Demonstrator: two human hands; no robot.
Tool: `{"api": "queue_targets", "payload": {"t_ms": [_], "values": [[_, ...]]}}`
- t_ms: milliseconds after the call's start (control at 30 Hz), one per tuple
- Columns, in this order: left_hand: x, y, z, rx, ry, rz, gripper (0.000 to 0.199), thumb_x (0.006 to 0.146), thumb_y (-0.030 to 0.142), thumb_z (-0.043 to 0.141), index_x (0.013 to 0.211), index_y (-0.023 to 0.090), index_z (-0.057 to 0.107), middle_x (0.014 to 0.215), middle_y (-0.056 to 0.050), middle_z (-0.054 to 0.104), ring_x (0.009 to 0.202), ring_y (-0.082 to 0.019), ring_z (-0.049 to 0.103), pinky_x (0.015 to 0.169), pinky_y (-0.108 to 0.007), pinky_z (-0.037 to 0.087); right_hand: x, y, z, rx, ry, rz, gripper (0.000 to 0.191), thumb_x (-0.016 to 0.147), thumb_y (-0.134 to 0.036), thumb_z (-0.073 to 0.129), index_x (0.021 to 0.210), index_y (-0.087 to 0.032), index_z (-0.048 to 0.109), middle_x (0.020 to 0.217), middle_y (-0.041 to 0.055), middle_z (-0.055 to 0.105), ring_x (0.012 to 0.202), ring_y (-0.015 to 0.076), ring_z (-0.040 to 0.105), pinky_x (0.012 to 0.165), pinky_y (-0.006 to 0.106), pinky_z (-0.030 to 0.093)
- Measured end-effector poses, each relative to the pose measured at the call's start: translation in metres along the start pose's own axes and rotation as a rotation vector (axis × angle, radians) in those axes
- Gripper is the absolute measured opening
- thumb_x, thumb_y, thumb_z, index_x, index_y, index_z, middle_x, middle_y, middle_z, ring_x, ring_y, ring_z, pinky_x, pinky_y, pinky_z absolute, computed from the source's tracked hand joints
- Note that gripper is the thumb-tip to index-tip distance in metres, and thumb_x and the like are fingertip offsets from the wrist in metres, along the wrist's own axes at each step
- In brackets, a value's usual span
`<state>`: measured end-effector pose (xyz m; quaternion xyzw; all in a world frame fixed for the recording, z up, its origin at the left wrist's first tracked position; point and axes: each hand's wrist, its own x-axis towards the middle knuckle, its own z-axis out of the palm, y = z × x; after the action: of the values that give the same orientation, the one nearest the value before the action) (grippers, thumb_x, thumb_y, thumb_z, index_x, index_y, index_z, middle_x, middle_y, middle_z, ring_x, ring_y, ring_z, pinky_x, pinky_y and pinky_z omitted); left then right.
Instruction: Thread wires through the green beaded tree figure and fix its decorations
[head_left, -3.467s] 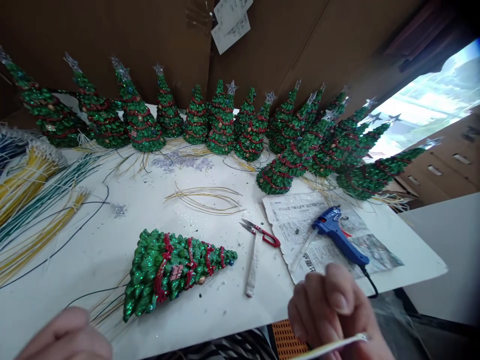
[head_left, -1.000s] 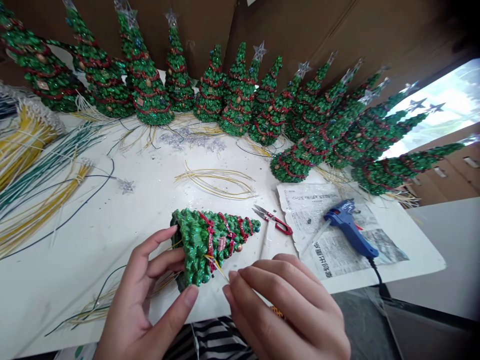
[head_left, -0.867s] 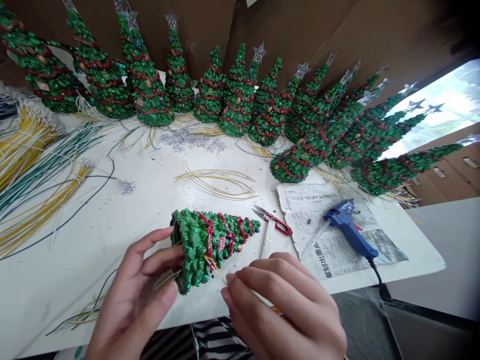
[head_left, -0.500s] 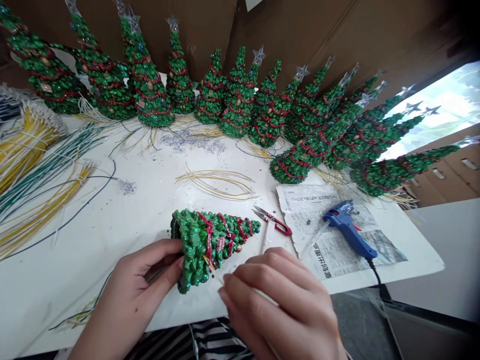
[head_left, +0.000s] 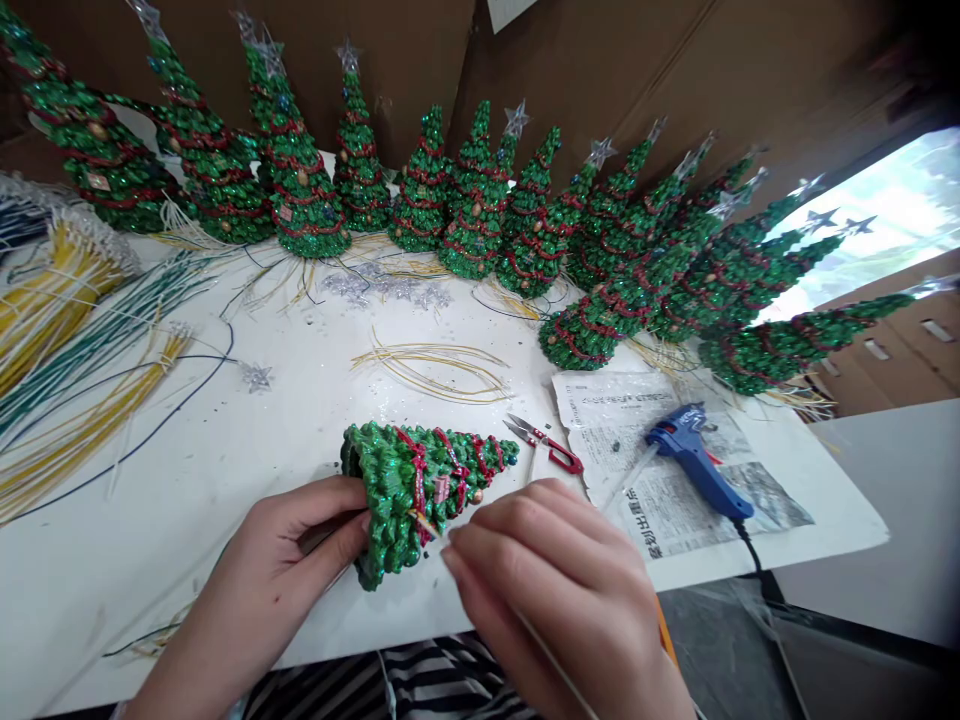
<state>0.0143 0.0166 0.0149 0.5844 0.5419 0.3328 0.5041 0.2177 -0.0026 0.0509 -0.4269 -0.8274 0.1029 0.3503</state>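
A long white table (head_left: 225, 480) fills the lower part of the view, backed by a brown cardboard wall (head_left: 405, 60), with wooden drawers (head_left: 892, 350) showing off to the right. Along the far edge stands a crowded row of beaded green Christmas trees (head_left: 476, 200), wound with red garland and mostly topped with silver stars, their wire ends splaying out over the table. At the left edge lie bundles of yellow and green wire (head_left: 52, 310), and a loose loop of yellow strands (head_left: 431, 370) sits mid-table, with a single silver star (head_left: 256, 377) not far to its left. On the right, a sheet of newspaper (head_left: 600, 400) carries a blue hot glue gun (head_left: 694, 465), its cord trailing off the table edge. Red-handled thread snips (head_left: 551, 450) lie just left of the gun, partly on the paper.

Closest to the person, a glittered green Christmas tree (head_left: 405, 490) is held on its side, clear of the far row. Its long axis runs nearly left to right, base toward the left hand (head_left: 300, 535) and tip pointing right, toward the snips. That left hand is the nearer one — wrapped around the base end, gripping it. The right hand (head_left: 555, 580) sits just beside the tree's lower flank, fingers curled and pinched on a thin pale strand (head_left: 555, 668), whose yellowish end meets the tree by the red garland.
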Motion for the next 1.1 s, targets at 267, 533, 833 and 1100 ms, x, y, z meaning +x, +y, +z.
{"api": "queue_targets", "payload": {"t_ms": [267,533,833,1100], "values": [[-0.002,-0.003,0.002,-0.019,0.017,0.005,0.019,0.083,0.038,0.065,0.083,0.027,0.081,0.076,-0.004,0.076,0.067,-0.019,0.070,0.060,-0.022,0.058,0.003,0.000,-0.003,-0.023,-0.048,-0.009,0.021,0.094,-0.009,0.055,0.079,-0.016,0.068,0.067,-0.0004,0.064,0.061,0.0119,0.054,0.060,0.030,0.042],[0.000,-0.004,0.003,-0.027,0.022,0.004,0.017,0.083,0.037,0.066,0.086,0.028,0.080,0.080,-0.003,0.076,0.071,-0.018,0.069,0.064,-0.022,0.058,0.008,0.000,-0.003,0.033,-0.119,0.004,0.023,0.095,-0.011,0.054,0.076,-0.016,0.066,0.067,-0.0011,0.063,0.062,0.0118,0.053,0.062,0.030,0.040],[-0.002,-0.004,0.006,-0.065,0.021,-0.008,0.016,0.081,0.036,0.068,0.085,0.026,0.080,0.078,-0.004,0.075,0.069,-0.019,0.069,0.062,-0.023,0.058,0.012,0.003,-0.004,-0.006,-0.109,0.027,0.025,0.097,-0.014,0.053,0.075,-0.017,0.065,0.067,-0.0013,0.063,0.062,0.0115,0.054,0.063,0.029,0.040],[-0.002,-0.006,0.006,-0.102,-0.011,-0.024,0.019,0.083,0.035,0.066,0.090,0.025,0.080,0.085,-0.005,0.076,0.073,-0.019,0.069,0.065,-0.024,0.059,0.012,0.005,-0.004,0.004,-0.106,0.013,0.022,0.097,-0.014,0.054,0.079,-0.017,0.067,0.069,-0.0011,0.064,0.063,0.0117,0.056,0.063,0.029,0.040]]}}
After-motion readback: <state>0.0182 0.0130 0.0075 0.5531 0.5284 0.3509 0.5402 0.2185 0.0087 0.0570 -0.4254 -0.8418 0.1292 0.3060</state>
